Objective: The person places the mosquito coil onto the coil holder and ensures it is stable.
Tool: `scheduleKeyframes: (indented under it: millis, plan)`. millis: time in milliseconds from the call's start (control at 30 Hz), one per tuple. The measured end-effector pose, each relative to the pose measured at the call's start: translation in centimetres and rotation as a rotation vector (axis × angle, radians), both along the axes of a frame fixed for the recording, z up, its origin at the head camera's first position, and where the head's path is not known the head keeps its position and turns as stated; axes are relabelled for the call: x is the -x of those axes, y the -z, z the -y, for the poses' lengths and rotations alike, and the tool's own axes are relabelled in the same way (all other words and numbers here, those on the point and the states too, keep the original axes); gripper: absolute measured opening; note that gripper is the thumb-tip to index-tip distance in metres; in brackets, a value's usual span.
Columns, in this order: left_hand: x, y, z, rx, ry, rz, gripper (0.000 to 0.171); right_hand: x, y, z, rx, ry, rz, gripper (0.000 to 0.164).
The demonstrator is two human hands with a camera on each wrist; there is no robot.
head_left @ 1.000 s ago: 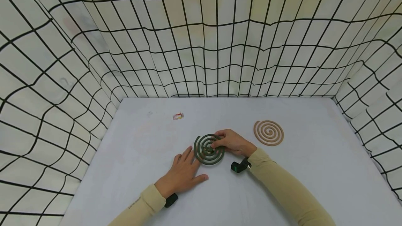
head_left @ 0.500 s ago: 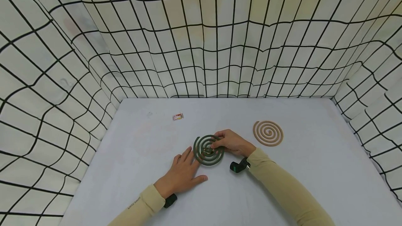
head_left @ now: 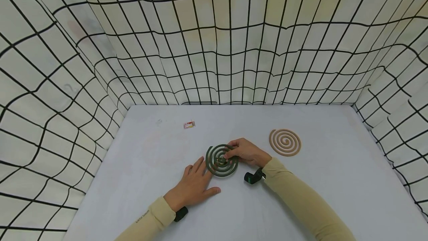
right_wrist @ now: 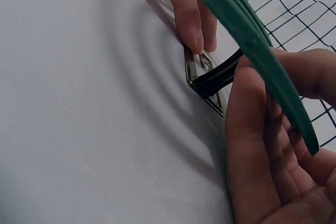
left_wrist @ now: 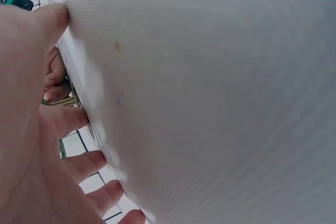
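A dark green mosquito coil (head_left: 222,175) lies raised over the white table, near the middle of the head view. My right hand (head_left: 247,151) pinches it from the right, with the thumb on top near its centre. Below the coil, the right wrist view reveals a small metal coil stand (right_wrist: 215,81), its dark strip rising from a flat base toward the coil. My left hand (head_left: 194,185) rests on the tabletop with straight, spread fingers. Its foremost fingertips pass under the coil's left edge and touch the stand's base. Where stand and coil meet is hidden by fingers.
A second, tan mosquito coil (head_left: 285,142) lies flat to the right of my right hand. Farther back on the left is a small red, white and yellow packet (head_left: 189,125). White walls with black netting (head_left: 230,51) enclose the table's back and sides.
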State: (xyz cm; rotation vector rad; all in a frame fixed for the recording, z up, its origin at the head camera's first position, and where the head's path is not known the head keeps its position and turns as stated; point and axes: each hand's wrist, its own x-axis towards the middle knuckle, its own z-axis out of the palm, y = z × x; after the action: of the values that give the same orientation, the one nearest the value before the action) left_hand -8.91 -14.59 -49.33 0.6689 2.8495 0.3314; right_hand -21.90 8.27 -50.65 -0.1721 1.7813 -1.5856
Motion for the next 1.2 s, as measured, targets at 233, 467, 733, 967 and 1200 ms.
scheduleKeyframes:
  millis: [233,467,733,967,1200]
  plan:
    - [0.0,-0.1,0.1,0.003,0.001,0.014,0.081,0.0,0.0,0.0,-0.013,-0.013,-0.02,0.028]
    - [-0.3,-0.4,0.2,-0.006,-0.025,0.029,0.082,-0.1,-0.3,0.1,-0.023,-0.019,-0.026,0.026]
    - [-0.4,-0.6,0.8,-0.008,-0.089,0.036,0.085,-0.2,-0.5,0.0,-0.002,-0.016,-0.006,0.032]
    - [-0.3,-0.6,1.4,-0.007,-0.105,0.044,0.086,-0.2,-0.6,-0.1,-0.002,-0.003,-0.005,0.035]
    - [-0.4,-0.8,1.9,-0.006,-0.106,0.044,0.086,-0.2,-0.3,-0.1,0.029,0.006,-0.001,0.034]
